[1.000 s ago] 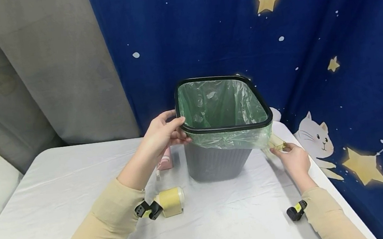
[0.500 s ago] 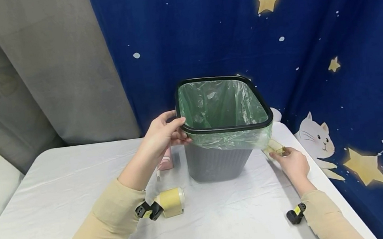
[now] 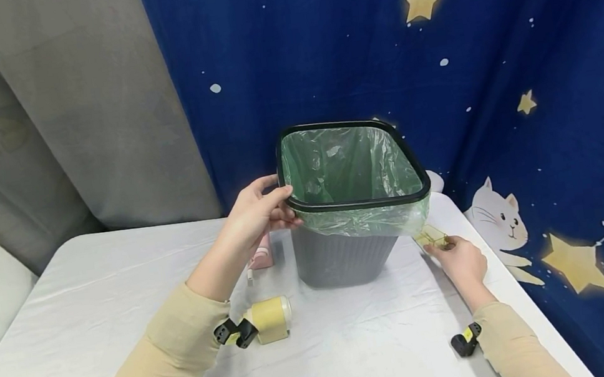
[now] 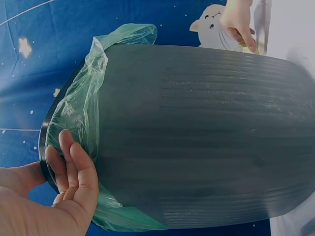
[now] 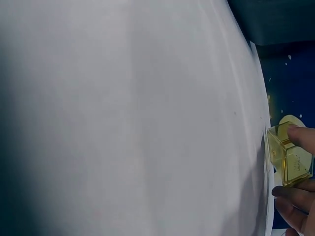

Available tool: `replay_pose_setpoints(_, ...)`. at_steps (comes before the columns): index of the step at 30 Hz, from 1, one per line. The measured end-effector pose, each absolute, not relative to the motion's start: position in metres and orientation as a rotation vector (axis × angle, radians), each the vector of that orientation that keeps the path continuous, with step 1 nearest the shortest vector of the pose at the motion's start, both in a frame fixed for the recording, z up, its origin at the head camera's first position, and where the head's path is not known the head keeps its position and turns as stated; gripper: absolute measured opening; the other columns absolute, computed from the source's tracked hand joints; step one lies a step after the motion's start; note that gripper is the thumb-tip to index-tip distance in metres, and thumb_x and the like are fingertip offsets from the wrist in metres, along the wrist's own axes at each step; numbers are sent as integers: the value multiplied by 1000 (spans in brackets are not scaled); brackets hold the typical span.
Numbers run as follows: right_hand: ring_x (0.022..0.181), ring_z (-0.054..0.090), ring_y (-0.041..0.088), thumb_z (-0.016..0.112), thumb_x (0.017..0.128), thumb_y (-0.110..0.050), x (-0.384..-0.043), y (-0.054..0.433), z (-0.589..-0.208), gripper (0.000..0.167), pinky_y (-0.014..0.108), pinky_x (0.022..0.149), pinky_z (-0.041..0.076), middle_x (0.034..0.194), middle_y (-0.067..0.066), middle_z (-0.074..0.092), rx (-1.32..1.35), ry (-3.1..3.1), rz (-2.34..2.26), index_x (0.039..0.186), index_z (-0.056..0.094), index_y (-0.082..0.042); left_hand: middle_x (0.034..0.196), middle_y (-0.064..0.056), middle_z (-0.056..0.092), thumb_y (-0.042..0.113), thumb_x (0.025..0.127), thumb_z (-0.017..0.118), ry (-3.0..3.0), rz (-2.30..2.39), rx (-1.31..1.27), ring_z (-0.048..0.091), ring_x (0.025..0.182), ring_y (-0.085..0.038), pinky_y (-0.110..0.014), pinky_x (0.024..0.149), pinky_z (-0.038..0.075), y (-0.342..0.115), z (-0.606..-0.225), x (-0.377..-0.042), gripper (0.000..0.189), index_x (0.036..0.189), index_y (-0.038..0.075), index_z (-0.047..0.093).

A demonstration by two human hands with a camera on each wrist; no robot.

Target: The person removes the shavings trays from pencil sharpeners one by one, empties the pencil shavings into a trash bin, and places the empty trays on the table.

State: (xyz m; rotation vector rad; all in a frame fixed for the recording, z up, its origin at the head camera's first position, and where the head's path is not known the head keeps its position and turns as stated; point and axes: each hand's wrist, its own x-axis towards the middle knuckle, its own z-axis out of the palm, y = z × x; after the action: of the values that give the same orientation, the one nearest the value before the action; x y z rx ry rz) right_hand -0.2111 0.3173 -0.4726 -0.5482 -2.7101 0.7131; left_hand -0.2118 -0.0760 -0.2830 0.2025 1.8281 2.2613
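A grey ribbed trash bin (image 3: 344, 259) with a black rim stands at the back of the table. Inside it hangs a green plastic bag (image 3: 363, 222), its edge folded over the outside. My left hand (image 3: 259, 206) grips the rim at the near left corner, thumb on top and fingers beneath; the left wrist view shows the fingers against the bag. To the right of the bin my right hand (image 3: 463, 260) holds a small clear yellow box (image 5: 295, 157) with faint lettering, between thumb and fingers. In the head view the box lies low, close over the tabletop.
A yellow cylinder with a white end (image 3: 270, 319) lies beside the left wrist camera. Behind the left hand sits a pink object (image 3: 261, 253), partly hidden. The white table (image 3: 355, 345) ends at the right, near a blue star-patterned curtain (image 3: 487, 34).
My right hand has shifted slightly left and lowered the yellow box, which now lies flatter. The left hand and the bin have stayed in place.
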Motion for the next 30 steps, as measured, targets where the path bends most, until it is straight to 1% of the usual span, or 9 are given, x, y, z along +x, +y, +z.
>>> replay_pose_setpoints(5, 98, 58, 44, 73, 81, -43, -211, 317, -475, 63, 55, 84, 36, 112, 25, 64, -546, -2723, 720, 116, 62, 8, 67, -9, 59, 11, 98, 55, 1825, 2265, 212, 63, 55, -17, -36, 67, 57, -76, -284, -211, 54, 144, 0, 28)
replay_pose_setpoints(9, 98, 57, 45, 73, 82, -41, -210, 317, -475, 61, 56, 85, 32, 112, 26, 63, -535, -2720, 729, 116, 62, 8, 68, -9, 59, 11, 98, 55, 1821, 2269, 211, 62, 55, -17, -37, 67, 57, -76, -284, -212, 54, 144, 0, 29)
replay_pose_setpoints(15, 100, 56, 47, 73, 81, -41, -210, 317, -476, 63, 58, 85, 29, 113, 29, 61, -540, -2723, 734, 117, 61, 9, 69, -9, 59, 12, 98, 55, 1830, 2262, 212, 62, 55, -17, -37, 68, 57, -76, -284, -212, 56, 145, 0, 28)
replay_pose_setpoints(23, 103, 52, 50, 74, 80, -42, -210, 319, -484, 63, 61, 88, 30, 116, 31, 58, -540, -2767, 685, 115, 61, 9, 68, -9, 59, 11, 98, 54, 1831, 2264, 215, 62, 55, -17, -37, 67, 57, -77, -284, -211, 53, 144, 0, 29)
replay_pose_setpoints(30, 106, 49, 52, 75, 81, -39, -209, 317, -483, 62, 62, 89, 30, 118, 33, 56, -535, -2768, 696, 115, 60, 10, 68, -9, 59, 12, 98, 55, 1835, 2259, 204, 62, 56, -17, -37, 68, 57, -76, -283, -211, 57, 146, 1, 26)
